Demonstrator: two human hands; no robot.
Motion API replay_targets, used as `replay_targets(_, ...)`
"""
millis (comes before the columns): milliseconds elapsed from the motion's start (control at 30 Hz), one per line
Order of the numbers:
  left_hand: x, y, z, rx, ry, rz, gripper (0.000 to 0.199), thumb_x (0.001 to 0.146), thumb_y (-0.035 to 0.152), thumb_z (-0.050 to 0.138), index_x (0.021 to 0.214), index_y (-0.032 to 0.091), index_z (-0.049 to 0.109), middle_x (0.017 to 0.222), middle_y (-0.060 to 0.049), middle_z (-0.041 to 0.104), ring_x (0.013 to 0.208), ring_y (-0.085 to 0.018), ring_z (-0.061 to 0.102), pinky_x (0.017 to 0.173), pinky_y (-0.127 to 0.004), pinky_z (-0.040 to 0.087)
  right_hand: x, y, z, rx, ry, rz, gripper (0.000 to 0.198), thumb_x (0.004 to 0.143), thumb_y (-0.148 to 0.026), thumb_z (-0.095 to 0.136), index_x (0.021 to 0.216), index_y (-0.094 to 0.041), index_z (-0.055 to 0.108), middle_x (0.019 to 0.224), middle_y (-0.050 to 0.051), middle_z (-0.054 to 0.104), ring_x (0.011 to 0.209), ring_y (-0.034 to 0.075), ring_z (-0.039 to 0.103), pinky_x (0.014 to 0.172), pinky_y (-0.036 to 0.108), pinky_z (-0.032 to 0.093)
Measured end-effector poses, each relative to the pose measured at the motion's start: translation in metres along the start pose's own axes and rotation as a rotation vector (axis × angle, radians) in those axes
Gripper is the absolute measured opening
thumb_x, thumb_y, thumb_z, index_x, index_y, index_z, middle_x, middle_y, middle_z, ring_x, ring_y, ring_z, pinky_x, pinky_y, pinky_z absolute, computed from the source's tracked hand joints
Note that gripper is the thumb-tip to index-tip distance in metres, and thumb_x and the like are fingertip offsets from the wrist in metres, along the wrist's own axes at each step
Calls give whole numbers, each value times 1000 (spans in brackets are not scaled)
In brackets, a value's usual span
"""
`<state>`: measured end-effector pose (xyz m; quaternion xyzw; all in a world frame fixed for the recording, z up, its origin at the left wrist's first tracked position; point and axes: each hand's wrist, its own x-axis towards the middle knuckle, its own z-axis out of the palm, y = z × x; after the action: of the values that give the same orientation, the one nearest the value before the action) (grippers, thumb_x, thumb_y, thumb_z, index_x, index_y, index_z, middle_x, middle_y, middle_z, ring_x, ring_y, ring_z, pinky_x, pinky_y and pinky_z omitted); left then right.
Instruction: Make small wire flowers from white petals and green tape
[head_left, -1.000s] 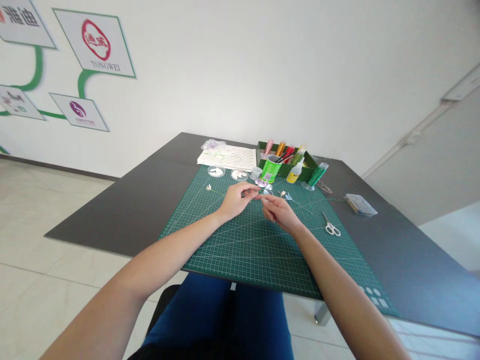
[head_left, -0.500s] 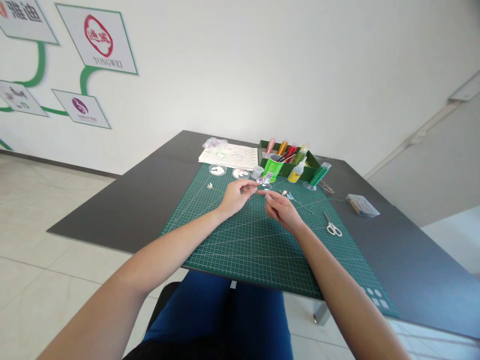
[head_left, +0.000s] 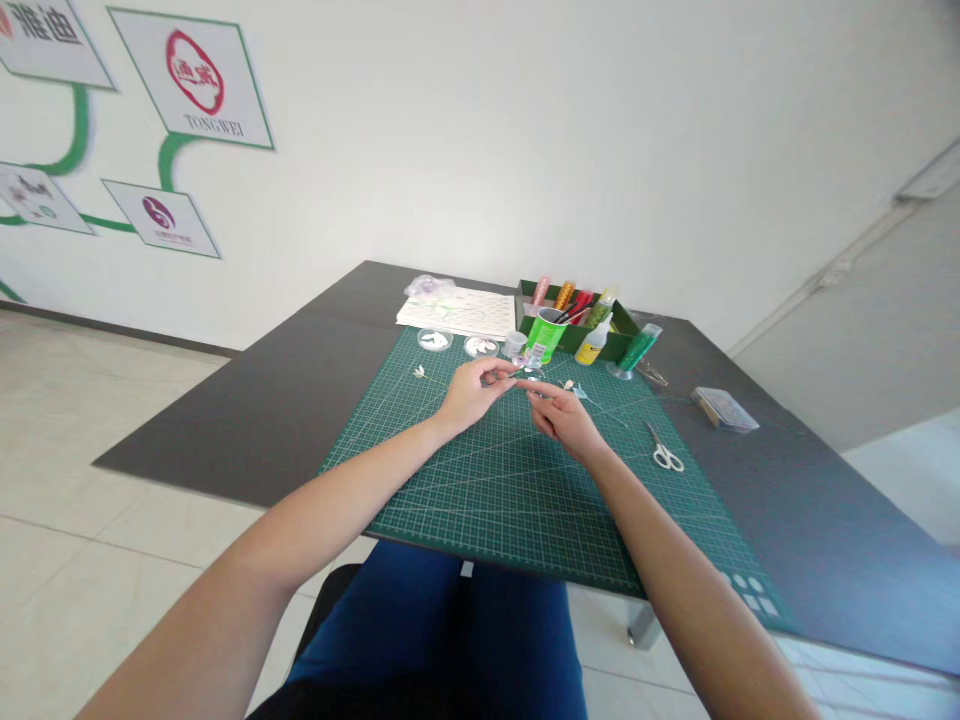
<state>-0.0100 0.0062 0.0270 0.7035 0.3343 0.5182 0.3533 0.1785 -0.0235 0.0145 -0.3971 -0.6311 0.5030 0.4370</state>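
While hands (head_left: 470, 396) (head_left: 564, 414) work at a flower (head_left: 532, 361), a sign (head_left: 196, 78) reads "TONGWEI".

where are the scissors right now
In the head view, the white-handled scissors lie on the right side of the green cutting mat, between the right hand and the clear plastic box.

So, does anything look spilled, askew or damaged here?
Nothing stands out: the white pieces sit in their dishes, the scissors lie flat on the green mat, and the glue bottle is standing. Tiny flaws wouldn't show.
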Motion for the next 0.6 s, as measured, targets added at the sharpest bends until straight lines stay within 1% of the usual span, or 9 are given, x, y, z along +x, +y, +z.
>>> replay_targets(233, 0, 2, -1, 17, -16, -16, 19, 84, 24, 65, 99, 14, 71, 78, -3, 68, 63, -11, 58, 65, -25, 48, 1, 2, -2, -15, -5, -6, 46, 89, -41, 57, 122, -10, 63, 37, -11, 36, 34, 6, 25, 39, 21, 18)
replay_targets(467, -1, 4, -1, 127, 4, 51, 16, 84, 17, 64, 97, 15, 72, 86, -4, 70, 74, -13, 60, 73, -27, 48, 1, 1, -3, -114, -21, -17, 47, 90, -41, 55, 123, -8, 63, 38, -11, 35, 34, 6, 26, 39, 21, 19)
replay_targets(600, 0, 4, -3, 189, 17, 68, 14, 84, 15, 63, 95, 15, 71, 85, -4, 70, 73, -13, 59, 71, -27, 48, 0, 0, -3, -183, -56, -33, 47, 92, -41, 52, 124, -8, 64, 38, -11, 34, 35, 6, 27, 40, 21, 21)
